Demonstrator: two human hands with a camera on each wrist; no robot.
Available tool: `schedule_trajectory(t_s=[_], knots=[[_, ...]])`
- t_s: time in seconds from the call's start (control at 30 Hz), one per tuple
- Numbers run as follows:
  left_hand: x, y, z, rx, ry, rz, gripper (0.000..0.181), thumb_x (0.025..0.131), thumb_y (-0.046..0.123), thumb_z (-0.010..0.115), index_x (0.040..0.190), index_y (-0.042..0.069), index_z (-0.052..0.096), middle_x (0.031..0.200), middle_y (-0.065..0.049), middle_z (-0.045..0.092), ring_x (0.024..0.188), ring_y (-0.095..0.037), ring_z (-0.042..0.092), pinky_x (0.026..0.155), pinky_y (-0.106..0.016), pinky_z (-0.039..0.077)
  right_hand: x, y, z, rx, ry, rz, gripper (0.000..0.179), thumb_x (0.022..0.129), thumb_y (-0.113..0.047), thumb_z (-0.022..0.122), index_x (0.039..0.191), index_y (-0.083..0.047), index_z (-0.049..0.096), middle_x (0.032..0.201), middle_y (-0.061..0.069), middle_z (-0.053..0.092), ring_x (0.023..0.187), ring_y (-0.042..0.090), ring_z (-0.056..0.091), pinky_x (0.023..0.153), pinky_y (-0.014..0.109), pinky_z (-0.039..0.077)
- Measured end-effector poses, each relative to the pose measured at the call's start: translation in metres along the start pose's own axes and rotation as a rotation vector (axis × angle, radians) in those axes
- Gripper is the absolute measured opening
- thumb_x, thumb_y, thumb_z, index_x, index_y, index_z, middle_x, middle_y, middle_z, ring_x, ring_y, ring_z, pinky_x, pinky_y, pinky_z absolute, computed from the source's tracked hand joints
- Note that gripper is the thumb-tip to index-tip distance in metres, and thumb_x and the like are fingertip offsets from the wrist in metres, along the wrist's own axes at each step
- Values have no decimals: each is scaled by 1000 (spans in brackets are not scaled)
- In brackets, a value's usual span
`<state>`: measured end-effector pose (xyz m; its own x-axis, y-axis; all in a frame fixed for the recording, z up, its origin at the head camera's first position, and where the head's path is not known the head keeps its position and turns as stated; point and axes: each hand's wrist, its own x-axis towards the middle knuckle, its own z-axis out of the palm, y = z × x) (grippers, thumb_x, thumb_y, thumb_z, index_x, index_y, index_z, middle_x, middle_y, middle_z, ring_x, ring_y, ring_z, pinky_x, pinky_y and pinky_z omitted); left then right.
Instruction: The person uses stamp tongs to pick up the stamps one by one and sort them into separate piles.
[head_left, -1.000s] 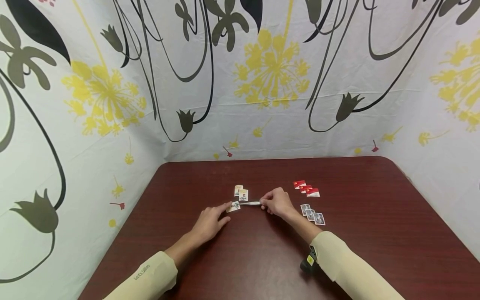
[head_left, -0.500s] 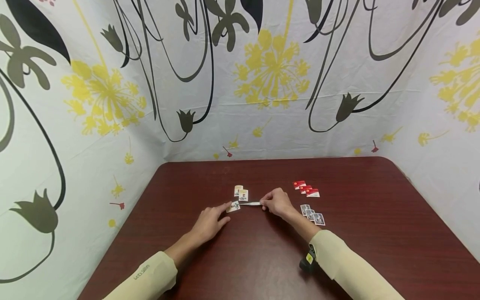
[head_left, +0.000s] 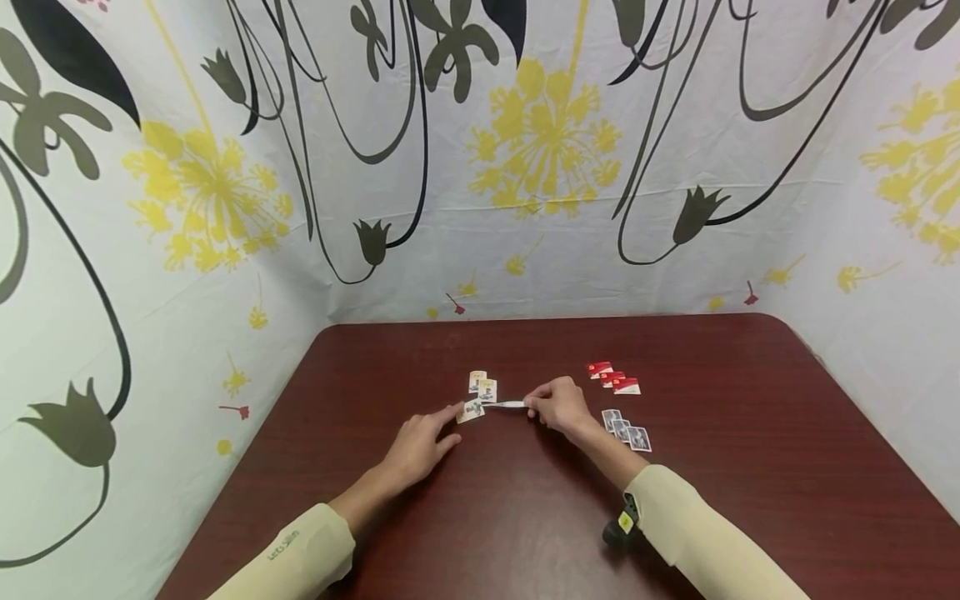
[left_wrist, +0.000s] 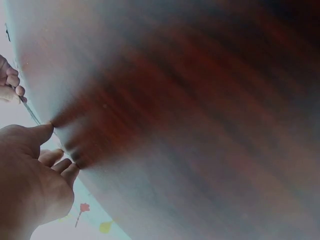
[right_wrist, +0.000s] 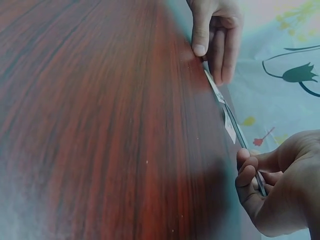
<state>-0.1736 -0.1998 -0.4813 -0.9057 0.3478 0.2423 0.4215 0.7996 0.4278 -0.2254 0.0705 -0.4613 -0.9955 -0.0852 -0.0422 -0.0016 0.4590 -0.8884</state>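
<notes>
My right hand grips a pair of slim silver tweezers, whose tips point left and reach the edge of a small pale picture card. On the left end of that card rests the extended index finger of my left hand. In the right wrist view the tweezers slant from the curled fingers up to the card. Two yellowish cards overlap just beyond the pale card. The left wrist view shows my left hand with fingertips at the tabletop.
To the right of my right hand, several red-and-white cards overlap in a diagonal row. Nearer, a row of grey picture cards lies beside the right forearm. The dark red table ends at a flower-printed cloth behind and at the sides.
The pale card, the tweezers and my right hand have shifted slightly right and away. My left hand has barely moved, its index finger still at the card's left end.
</notes>
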Motion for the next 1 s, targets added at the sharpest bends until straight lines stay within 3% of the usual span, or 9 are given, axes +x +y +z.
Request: schedule_trajectory(t_s=[0.27, 0.6, 1.0], knots=[[-2, 0, -2, -10, -14, 2, 54, 98, 14, 78, 150, 15, 63, 139, -20, 67, 123, -36, 68, 95, -54, 57, -3, 4, -4, -19, 14, 8, 13, 98, -5, 75, 90, 2, 82, 67, 9, 73, 50, 9, 54, 45, 21, 42], [-7, 9, 0, 2, -35, 39, 51, 99, 16, 77, 148, 11, 64, 137, -17, 69, 122, -32, 70, 95, -52, 57, -11, 6, -8, -16, 21, 37, 12, 98, -4, 74, 91, 2, 82, 66, 7, 71, 46, 8, 50, 44, 21, 40], [-11, 12, 4, 13, -48, 28, 52, 100, 21, 77, 149, 11, 63, 140, -18, 67, 122, -31, 70, 95, -48, 58, -20, 8, -10, -19, -6, 7, 11, 97, -4, 75, 90, 2, 82, 65, 7, 71, 48, 9, 52, 45, 22, 42]])
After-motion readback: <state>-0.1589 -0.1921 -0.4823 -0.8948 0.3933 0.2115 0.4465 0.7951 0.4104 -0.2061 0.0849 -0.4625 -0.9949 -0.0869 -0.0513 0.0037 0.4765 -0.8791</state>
